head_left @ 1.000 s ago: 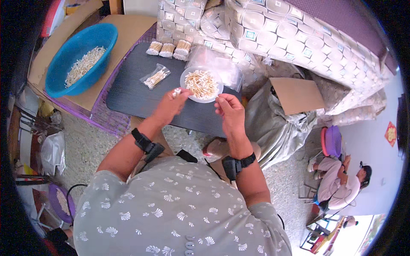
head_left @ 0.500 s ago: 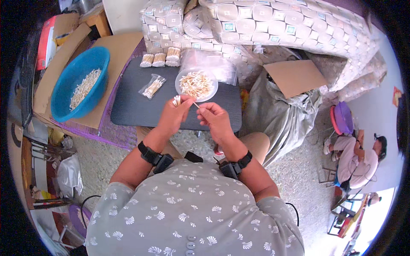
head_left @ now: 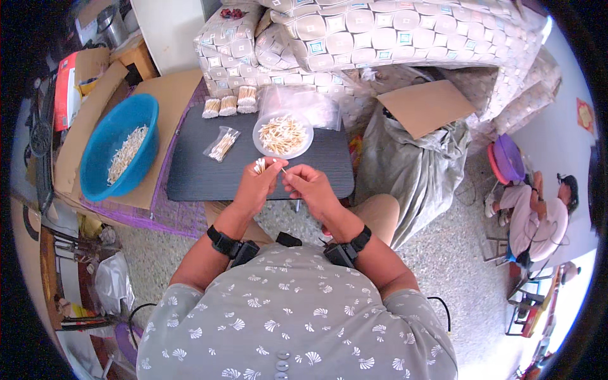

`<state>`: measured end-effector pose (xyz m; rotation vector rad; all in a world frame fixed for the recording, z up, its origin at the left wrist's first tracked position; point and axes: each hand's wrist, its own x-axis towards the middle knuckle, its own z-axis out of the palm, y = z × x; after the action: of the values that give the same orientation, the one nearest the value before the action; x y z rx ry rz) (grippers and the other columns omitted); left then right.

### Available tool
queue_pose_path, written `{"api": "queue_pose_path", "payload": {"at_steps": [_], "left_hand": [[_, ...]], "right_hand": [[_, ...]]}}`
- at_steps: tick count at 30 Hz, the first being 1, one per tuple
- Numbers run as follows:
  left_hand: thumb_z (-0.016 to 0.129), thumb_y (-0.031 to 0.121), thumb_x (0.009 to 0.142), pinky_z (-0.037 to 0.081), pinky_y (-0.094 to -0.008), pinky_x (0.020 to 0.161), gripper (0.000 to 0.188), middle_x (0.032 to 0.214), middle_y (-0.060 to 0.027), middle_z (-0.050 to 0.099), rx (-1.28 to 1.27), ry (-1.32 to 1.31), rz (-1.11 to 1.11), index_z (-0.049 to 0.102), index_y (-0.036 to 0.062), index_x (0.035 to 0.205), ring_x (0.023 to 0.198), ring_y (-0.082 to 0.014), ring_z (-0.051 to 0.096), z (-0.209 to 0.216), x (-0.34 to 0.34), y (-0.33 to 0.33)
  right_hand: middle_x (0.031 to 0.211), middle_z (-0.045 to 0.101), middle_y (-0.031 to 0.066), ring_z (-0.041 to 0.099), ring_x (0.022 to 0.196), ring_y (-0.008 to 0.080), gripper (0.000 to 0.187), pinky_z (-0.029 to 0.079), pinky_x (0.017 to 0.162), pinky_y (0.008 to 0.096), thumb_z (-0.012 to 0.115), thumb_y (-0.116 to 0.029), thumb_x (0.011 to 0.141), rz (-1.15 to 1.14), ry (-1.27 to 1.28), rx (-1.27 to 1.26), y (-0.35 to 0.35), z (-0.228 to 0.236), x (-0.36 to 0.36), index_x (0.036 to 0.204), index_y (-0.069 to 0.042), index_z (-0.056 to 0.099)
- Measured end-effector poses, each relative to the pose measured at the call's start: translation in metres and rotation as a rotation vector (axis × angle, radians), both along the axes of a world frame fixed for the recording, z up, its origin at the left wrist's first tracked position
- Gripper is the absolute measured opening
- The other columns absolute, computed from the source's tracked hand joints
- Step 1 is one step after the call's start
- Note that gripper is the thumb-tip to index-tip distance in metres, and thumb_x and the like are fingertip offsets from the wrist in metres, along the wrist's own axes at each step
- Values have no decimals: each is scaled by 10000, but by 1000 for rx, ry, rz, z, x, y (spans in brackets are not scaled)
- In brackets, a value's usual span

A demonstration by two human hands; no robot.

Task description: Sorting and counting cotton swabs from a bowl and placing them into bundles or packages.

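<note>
The bowl (head_left: 308,143) of swabs (head_left: 282,133) stands right of the bag (head_left: 221,144).

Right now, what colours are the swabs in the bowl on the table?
The swabs have white tips and tan sticks; the head view shows this best.

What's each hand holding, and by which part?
Left hand: cotton swab bunch, below its white tips. Right hand: apparently a single swab, exact spot unclear.
</note>
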<state>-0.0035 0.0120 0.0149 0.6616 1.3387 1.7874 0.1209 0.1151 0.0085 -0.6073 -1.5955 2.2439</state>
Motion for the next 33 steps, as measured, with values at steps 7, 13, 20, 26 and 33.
{"api": "queue_pose_path", "payload": {"at_steps": [7,13,20,26,33], "left_hand": [[600,206,917,200,-207,412,199,539,83,400,29,19,-2,652,28,991,446,-14,282,-2,5,-2],[604,203,916,213,-206,410,186,542,86,396,44,-18,-21,651,35,981,448,-15,288,1,10,-5],[568,234,931,257,-205,421,156,578,81,427,-123,163,-135,623,89,911,473,-27,333,1,13,-9],[561,252,938,239,-197,429,160,580,96,375,-95,38,-366,572,106,873,483,-18,310,-1,14,-11],[552,272,944,227,-196,432,190,585,91,357,-77,-69,-439,560,97,871,482,-18,294,-2,13,-13]], "right_hand": [[781,591,-15,534,675,64,81,457,573,216,637,-118,871,-73,80,101,-3,1,4,906,-53,603],[757,578,-5,522,656,66,76,441,548,224,633,-98,868,-147,129,107,-5,5,9,902,-44,591],[727,566,-6,513,632,70,78,435,545,227,623,-106,878,-242,173,154,-6,14,14,871,-43,577],[780,579,12,549,656,81,154,446,568,230,607,-40,871,-264,221,209,-5,12,13,1001,-42,524],[794,590,36,569,676,92,200,460,574,241,577,-4,874,-219,257,195,-7,15,12,1053,-21,491]]}}
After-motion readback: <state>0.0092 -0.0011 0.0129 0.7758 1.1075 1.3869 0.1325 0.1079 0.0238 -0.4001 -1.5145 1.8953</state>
